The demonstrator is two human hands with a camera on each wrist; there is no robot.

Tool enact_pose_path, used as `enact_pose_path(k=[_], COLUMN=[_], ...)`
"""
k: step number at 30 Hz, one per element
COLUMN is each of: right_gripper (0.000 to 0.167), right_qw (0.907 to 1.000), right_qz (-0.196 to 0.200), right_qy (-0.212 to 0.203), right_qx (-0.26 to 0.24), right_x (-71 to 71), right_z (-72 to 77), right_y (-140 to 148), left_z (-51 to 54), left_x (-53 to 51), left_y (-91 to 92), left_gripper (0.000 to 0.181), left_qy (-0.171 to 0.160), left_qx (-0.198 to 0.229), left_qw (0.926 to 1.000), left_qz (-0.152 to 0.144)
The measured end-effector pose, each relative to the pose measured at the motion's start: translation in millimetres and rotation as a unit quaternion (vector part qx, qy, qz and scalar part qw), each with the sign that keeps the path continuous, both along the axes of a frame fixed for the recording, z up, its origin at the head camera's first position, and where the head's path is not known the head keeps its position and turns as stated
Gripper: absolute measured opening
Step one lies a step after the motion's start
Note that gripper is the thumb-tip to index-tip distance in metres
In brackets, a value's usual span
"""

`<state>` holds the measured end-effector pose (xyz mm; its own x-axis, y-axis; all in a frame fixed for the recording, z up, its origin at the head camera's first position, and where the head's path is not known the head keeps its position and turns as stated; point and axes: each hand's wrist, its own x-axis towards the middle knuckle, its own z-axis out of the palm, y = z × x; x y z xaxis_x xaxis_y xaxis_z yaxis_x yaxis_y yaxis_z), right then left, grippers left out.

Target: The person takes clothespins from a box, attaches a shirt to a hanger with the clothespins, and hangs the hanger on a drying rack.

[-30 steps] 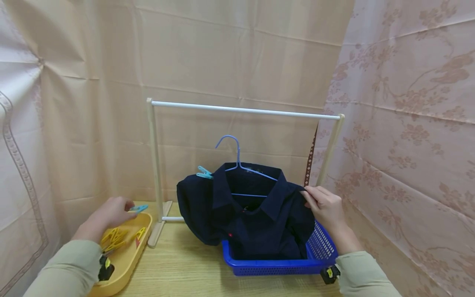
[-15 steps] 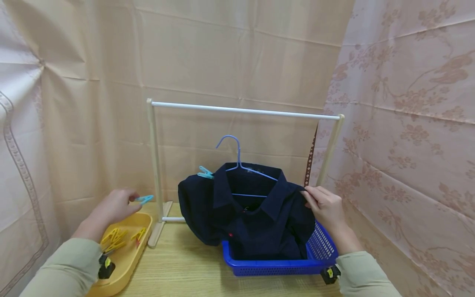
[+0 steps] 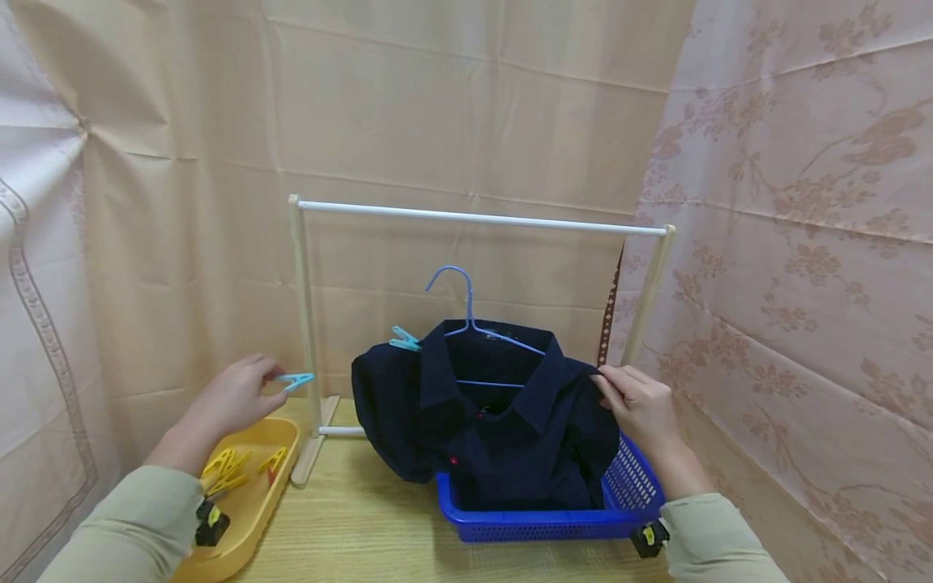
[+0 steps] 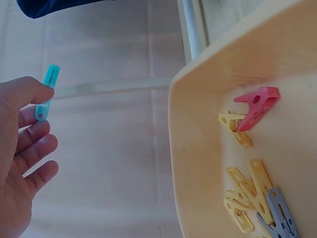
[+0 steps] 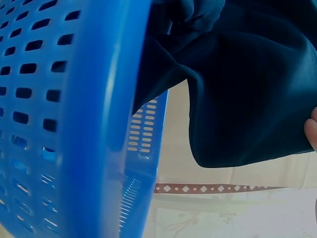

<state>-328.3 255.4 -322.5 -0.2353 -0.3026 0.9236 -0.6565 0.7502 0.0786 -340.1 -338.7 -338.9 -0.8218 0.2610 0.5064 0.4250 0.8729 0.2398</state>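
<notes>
Between thumb and index finger my left hand (image 3: pixel 236 398) pinches a light blue clothespin (image 3: pixel 295 380), above the yellow tray's far end; the left wrist view shows the same clothespin (image 4: pixel 48 93) with the other fingers loosely bent. My right hand (image 3: pixel 641 405) grips the right shoulder of a dark navy shirt (image 3: pixel 503 445). Inside the shirt's collar is a blue hanger (image 3: pixel 469 300), its hook upright and apart from the rack's bar. Another light blue clothespin (image 3: pixel 405 338) is clipped at the shirt's left shoulder. In the right wrist view only fingertips (image 5: pixel 312 130) show, at the cloth's edge.
The shirt's lower part lies in a blue basket (image 3: pixel 539 525). A rack with a white bar (image 3: pixel 481 216) stands behind it. At left, a yellow tray (image 3: pixel 251 518) holds several yellow clothespins (image 3: pixel 226 470), a red clothespin (image 4: pixel 257 106) and a grey clothespin (image 4: pixel 281 213).
My left hand has risen and moved right with the light blue clothespin, from over the tray towards the rack's left post. The right hand stays on the shirt's shoulder.
</notes>
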Motion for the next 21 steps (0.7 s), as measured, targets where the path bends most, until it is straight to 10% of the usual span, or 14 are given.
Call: enact_pose_path(k=[21], right_gripper=[0.024], right_qw=[1.0000], right_qz=[-0.003], right_qy=[0.003], right_qx=[0.006], right_x=[1.6], right_z=[2.3], right_y=[-1], left_z=[15.1], left_x=[7.7], left_y=[20.1], left_gripper=[0.025], left_qy=[0.066], left_qx=[0.002], left_qw=[0.9975], left_qz=[-0.025])
